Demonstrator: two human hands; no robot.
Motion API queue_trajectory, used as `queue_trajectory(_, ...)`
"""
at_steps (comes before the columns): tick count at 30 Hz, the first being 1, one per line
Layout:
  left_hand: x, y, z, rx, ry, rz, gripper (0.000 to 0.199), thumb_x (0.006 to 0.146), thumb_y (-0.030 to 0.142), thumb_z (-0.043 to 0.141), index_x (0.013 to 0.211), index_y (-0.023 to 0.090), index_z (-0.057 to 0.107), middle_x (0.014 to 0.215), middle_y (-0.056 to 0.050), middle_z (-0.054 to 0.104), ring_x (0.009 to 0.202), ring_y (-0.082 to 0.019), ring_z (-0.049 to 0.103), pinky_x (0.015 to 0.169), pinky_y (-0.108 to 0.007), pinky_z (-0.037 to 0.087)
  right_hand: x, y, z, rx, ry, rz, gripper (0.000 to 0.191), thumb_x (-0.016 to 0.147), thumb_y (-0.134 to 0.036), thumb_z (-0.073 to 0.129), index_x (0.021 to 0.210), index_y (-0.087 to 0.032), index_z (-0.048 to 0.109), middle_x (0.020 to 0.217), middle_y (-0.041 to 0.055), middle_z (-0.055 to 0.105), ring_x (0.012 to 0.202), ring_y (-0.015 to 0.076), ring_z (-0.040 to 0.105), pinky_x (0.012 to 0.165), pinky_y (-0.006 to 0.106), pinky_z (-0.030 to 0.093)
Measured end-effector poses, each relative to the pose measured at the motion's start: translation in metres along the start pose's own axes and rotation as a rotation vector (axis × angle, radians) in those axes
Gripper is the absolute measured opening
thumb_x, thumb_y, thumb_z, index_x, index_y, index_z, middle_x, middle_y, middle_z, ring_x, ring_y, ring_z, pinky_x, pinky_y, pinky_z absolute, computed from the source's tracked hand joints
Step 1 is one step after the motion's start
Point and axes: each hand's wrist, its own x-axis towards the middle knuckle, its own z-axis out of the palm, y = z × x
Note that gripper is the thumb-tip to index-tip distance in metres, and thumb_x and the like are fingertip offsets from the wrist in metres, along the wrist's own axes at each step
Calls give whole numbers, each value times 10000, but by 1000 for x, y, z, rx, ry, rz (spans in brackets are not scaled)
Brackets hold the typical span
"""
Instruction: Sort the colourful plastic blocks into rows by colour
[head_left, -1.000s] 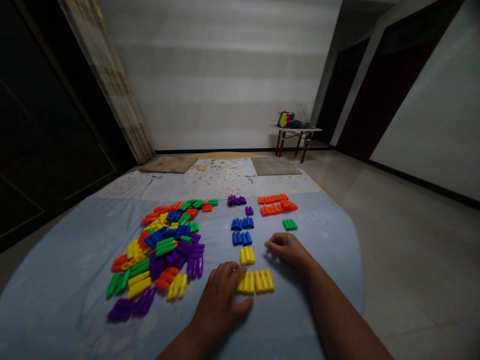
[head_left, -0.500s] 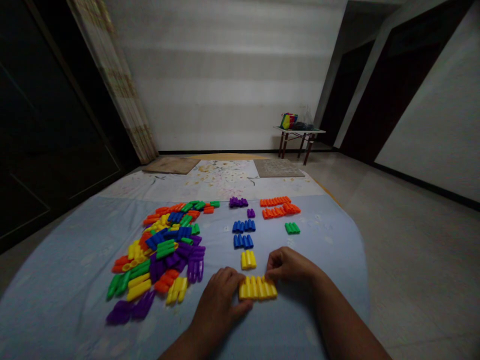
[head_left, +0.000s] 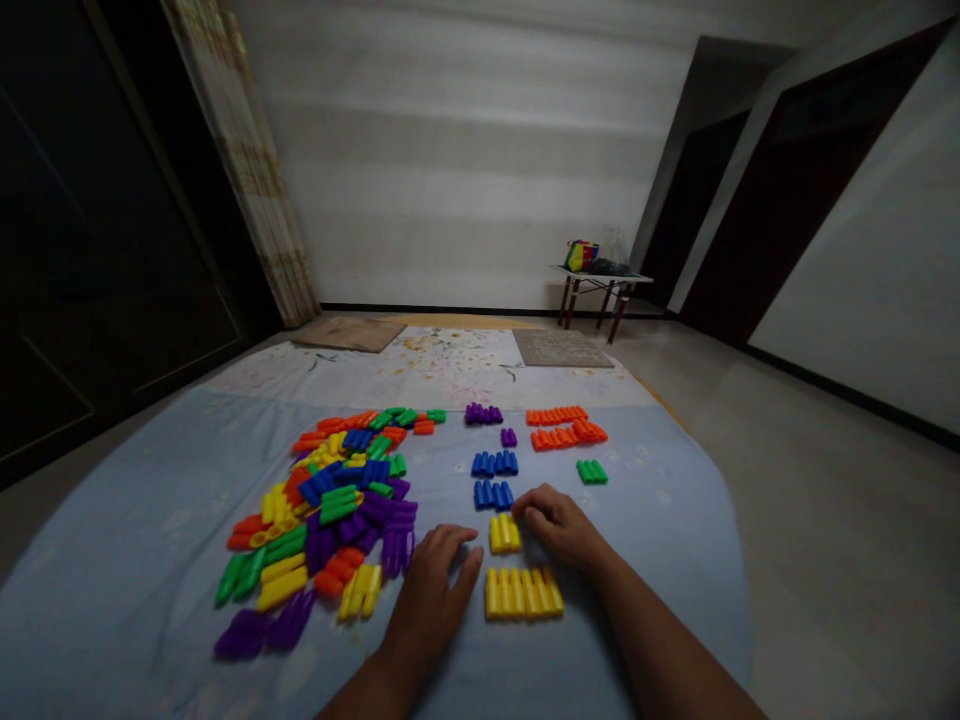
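Observation:
Several yellow ribbed tube blocks joined in a row [head_left: 523, 594] lie flat near the front of the table, with neither hand on them. Just behind is a shorter yellow block [head_left: 504, 534]. My left hand [head_left: 435, 585] hovers to its left, thumb and fingers apart, holding nothing. On the other side, my right hand [head_left: 559, 525] has its fingers curled, and the fingertips are close beside the short yellow block's far right corner; whether they touch it I cannot tell. Two rows of blue blocks [head_left: 494, 464] lie beyond.
A mixed pile of coloured blocks [head_left: 337, 510] covers the left of the blue tablecloth [head_left: 645, 640]. Farther back are purple blocks [head_left: 484, 414], orange rows [head_left: 556, 415] and a green block [head_left: 592, 472]. Two flat boards [head_left: 562, 348] lie at the far edge.
Both hands have let go of the long yellow row. My right hand has moved forward to the short yellow block; my left has drawn slightly away. The view has tilted a little.

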Motion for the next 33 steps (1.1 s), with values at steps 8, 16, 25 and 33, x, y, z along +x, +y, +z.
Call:
queue_trajectory(8,2,0,2,-6,-28,1,283,854,362,384,956,202,594,968,-66,622,966,-185,559,883,-383,436,1,-3,4,29,-42,1,289,795,-194,405,919,-203,666,889,47,612,875,163,548,824,303,416)
queue_trajectory(16,1,-2,4,15,-35,-6,264,841,354,415,959,209,601,962,-65,632,943,-189,564,865,-383,439,0,-3,-1,53,30,71,277,791,-225,392,840,-179,661,830,47,647,816,162,585,770,282,434)
queue_trajectory(25,1,0,3,45,-88,-61,262,841,345,423,968,207,606,935,-66,639,918,-192,564,830,-374,444,-5,-5,7,167,-100,223,273,788,-252,393,838,-162,646,729,27,686,630,137,597,596,229,440)
queue_trajectory(33,2,2,3,57,-101,-17,246,844,308,421,983,211,600,950,-58,640,926,-188,558,842,-368,424,-6,-7,8,178,-68,227,267,785,-264,399,833,-154,637,703,27,686,607,137,594,587,230,441)
